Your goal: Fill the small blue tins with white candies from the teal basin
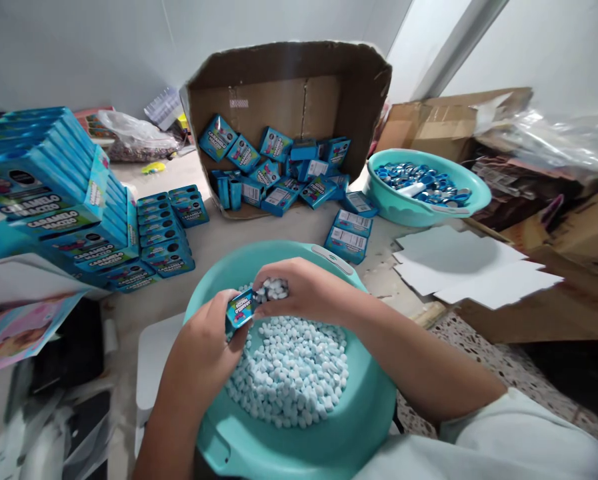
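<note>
The left hand (203, 340) curls around a small box (241, 308), pinching it between thumb and fingers over the near-left part of the teal basin (329, 440). The box is bright blue with green-and-white lettering and a pink patch, and it is tilted, with its upper end against the right hand (303, 290). That hand is cupped shut on a clutch of candies (289, 370) — small, pale blue-white pellets, like the heap filling the basin below. Beyond, at the tabletop's far edge, a cardboard carton (289, 87) holds more blue boxes.
</note>
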Motion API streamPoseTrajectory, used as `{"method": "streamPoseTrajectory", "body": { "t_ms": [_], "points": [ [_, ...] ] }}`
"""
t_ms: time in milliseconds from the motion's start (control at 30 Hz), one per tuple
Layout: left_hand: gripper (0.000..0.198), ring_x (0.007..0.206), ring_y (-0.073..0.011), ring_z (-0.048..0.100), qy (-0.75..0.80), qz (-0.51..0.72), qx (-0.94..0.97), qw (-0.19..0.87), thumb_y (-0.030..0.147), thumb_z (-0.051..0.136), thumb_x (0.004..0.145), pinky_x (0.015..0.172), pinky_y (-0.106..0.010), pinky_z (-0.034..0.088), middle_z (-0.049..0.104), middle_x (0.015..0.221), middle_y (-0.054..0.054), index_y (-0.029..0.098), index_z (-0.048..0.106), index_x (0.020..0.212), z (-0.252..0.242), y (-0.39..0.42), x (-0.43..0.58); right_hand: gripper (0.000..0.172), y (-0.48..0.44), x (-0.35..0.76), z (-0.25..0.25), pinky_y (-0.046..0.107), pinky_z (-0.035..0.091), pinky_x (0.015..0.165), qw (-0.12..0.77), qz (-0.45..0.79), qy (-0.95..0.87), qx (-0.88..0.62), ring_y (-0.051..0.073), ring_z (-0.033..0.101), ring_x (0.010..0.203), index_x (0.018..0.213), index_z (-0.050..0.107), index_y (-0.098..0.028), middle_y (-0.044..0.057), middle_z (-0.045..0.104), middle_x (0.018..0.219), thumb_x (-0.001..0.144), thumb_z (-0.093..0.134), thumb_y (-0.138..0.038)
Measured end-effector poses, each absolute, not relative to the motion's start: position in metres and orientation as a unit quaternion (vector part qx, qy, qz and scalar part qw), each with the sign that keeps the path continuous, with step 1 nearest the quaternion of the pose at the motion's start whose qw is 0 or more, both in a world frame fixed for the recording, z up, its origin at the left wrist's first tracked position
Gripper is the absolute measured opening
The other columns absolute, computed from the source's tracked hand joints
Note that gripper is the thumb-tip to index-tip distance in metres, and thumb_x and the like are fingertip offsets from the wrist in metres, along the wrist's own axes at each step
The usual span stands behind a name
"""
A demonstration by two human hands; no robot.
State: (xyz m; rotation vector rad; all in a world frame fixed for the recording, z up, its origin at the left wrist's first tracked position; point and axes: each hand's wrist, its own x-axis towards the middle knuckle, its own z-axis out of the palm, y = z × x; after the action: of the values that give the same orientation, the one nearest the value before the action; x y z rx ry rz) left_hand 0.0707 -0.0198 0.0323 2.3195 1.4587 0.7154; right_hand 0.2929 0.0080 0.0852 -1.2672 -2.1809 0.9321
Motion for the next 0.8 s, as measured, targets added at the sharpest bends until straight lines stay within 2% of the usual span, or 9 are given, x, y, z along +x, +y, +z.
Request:
{"method": "streamPoseTrajectory", "body": {
  "t_ms": [200,300,467,633,700,733,800],
  "points": [
    [0.031,0.089,-0.0249,0.073,0.506,0.26,0.807,0.16,0.037,0.061,0.091,0.068,-0.029,0.054,0.075,0.1,-0.005,0.026,0.059,0.119,0.037,-0.021,0.071,0.034,0.009,0.29,0.085,0.024,0.044,0.067,0.254,0.318,-0.788,-0.462,0.015,0.063,0.078,0.101,0.07,-0.019,-0.001,0.07,0.088,0.075,0.089,-0.029],
    [0.031,0.086,-0.0253,0.073,0.524,0.272,0.788,0.171,0.037,0.063,0.088,0.067,-0.029,0.053,0.075,0.096,-0.004,0.027,0.061,0.117,0.04,-0.021,0.072,0.037,0.009,0.29,0.084,0.025,0.048,0.074,0.269,0.301,-0.811,-0.424,0.017,0.064,0.086,0.104,0.07,-0.018,0.002,0.067,0.096,0.075,0.09,-0.03],
    [0.038,0.081,-0.0256,0.072,0.569,0.303,0.746,0.167,0.042,0.069,0.082,0.062,-0.029,0.052,0.074,0.093,-0.004,0.027,0.062,0.116,0.042,-0.021,0.074,0.051,0.006,0.292,0.085,0.03,0.053,0.091,0.301,0.279,-0.83,-0.377,0.02,0.063,0.105,0.12,0.066,-0.021,0.007,0.06,0.116,0.076,0.089,-0.032],
    [0.037,0.082,-0.0253,0.073,0.58,0.332,0.729,0.148,0.044,0.068,0.084,0.062,-0.029,0.053,0.075,0.096,-0.005,0.026,0.062,0.115,0.043,-0.021,0.075,0.028,0.006,0.293,0.086,0.035,0.05,0.101,0.287,0.216,-0.865,-0.351,0.022,0.064,0.112,0.108,0.072,-0.02,0.01,0.064,0.123,0.086,0.081,-0.035],
    [0.035,0.086,-0.026,0.074,0.582,0.336,0.727,0.14,0.043,0.068,0.084,0.066,-0.03,0.054,0.075,0.097,-0.006,0.026,0.062,0.115,0.043,-0.021,0.076,0.017,0.007,0.293,0.085,0.034,0.051,0.095,0.301,0.184,-0.864,-0.358,0.021,0.066,0.1,0.092,0.074,-0.019,0.008,0.069,0.109,0.089,0.078,-0.035],
    [0.035,0.087,-0.0264,0.074,0.584,0.337,0.726,0.136,0.042,0.068,0.085,0.067,-0.03,0.055,0.075,0.098,-0.006,0.025,0.062,0.115,0.043,-0.021,0.076,0.017,0.007,0.293,0.085,0.034,0.052,0.091,0.31,0.171,-0.862,-0.364,0.02,0.066,0.092,0.086,0.073,-0.019,0.007,0.069,0.1,0.09,0.077,-0.035],
    [0.035,0.088,-0.0268,0.074,0.587,0.339,0.723,0.132,0.04,0.068,0.085,0.068,-0.031,0.055,0.075,0.098,-0.006,0.025,0.062,0.116,0.043,-0.022,0.078,0.017,0.007,0.292,0.084,0.033,0.052,0.085,0.32,0.155,-0.86,-0.365,0.019,0.064,0.086,0.086,0.072,-0.018,0.007,0.068,0.093,0.091,0.075,-0.035]
  ]
}}
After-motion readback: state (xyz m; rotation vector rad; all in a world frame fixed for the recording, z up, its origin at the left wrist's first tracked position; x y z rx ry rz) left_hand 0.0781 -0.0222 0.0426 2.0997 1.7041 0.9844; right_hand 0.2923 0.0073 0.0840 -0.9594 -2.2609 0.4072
